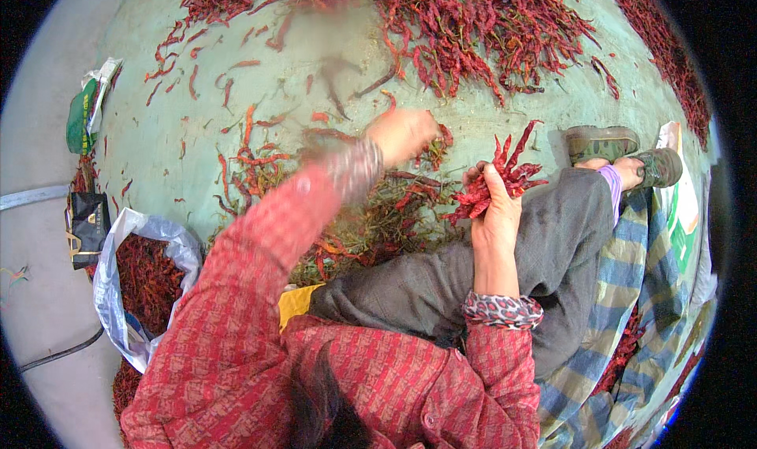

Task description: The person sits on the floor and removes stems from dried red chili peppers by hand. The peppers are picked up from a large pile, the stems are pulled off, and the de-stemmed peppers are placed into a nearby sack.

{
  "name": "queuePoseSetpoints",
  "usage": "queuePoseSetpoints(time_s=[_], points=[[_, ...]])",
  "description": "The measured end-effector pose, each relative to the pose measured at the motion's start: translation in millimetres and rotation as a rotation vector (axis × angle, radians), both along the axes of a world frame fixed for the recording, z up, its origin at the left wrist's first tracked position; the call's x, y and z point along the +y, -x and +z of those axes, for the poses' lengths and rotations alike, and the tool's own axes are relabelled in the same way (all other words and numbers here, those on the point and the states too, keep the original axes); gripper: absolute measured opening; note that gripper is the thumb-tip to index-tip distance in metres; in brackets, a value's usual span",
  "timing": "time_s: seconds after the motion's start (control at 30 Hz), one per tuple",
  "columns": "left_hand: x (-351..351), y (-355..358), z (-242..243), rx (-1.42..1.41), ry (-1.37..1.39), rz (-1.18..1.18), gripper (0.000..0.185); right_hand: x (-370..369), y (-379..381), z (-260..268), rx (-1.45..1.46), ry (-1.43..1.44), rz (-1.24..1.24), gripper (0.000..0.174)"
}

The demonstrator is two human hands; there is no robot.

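My right hand [500, 215] holds a bunch of dried red chili peppers [511, 174], their tips fanning out past the thumb. Blurred and with its fingers curled, my left hand [408, 134] is over the pale green ground sheet [284, 82]. A few chilies with stems [436, 153] show right at its fingertips; whether it grips any of them cannot be made out. Below that arm, partly hidden by it, lies a loose heap of stems and mixed chilies [390, 215], close against my bent leg in dark grey trousers [402, 283].
A large pile of red chilies [467, 29] spreads along the far side. On the left stand an open plastic sack [186, 245] of darker chilies, a black bag [89, 224] and a green package [80, 118]. Camouflage shoes [603, 141] and a checked woven sheet [621, 265] are at right.
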State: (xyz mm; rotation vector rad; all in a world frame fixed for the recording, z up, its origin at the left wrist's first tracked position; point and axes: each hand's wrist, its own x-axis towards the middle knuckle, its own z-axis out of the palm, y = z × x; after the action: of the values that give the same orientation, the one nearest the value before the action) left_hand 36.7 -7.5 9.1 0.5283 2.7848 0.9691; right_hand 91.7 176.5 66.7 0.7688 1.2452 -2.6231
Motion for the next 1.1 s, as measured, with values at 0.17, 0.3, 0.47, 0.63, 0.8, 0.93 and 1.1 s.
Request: queuePoseSetpoints(time_s=[0.17,0.3,0.47,0.63,0.8,0.93,1.1], points=[[-34.1,119.9,6.1,0.031,0.499,0.431,0.031,-0.6,-0.4,-5.2,0.036,0.046,0.135,0.010],[-35.8,126.4,-24.5,-0.173,0.695,0.485,0.030,-0.8,-0.9,-4.5,-0.008,0.037,0.155,0.013],[-99.6,58.4,-28.6,-0.177,0.471,0.333,0.036,1.4,0.3,-15.5,0.007,0.013,0.178,0.010],[-124.4,9.2,1.3,-0.204,0.299,0.514,0.034,1.2,-2.2,-17.5,0.012,-0.050,0.215,0.011],[-104.8,-17.9,39.6,0.115,0.168,0.434,0.030,2.3,-10.3,-19.2,0.045,-0.033,0.257,0.012],[-47.5,-56.3,67.2,-0.022,0.031,0.204,0.026,-6.3,-16.0,-11.3,0.025,-0.054,0.383,0.022],[5.9,-90.7,56.8,-0.245,-0.126,0.110,0.023,-15.3,-25.7,-14.0,0.104,-0.091,0.412,0.020]])
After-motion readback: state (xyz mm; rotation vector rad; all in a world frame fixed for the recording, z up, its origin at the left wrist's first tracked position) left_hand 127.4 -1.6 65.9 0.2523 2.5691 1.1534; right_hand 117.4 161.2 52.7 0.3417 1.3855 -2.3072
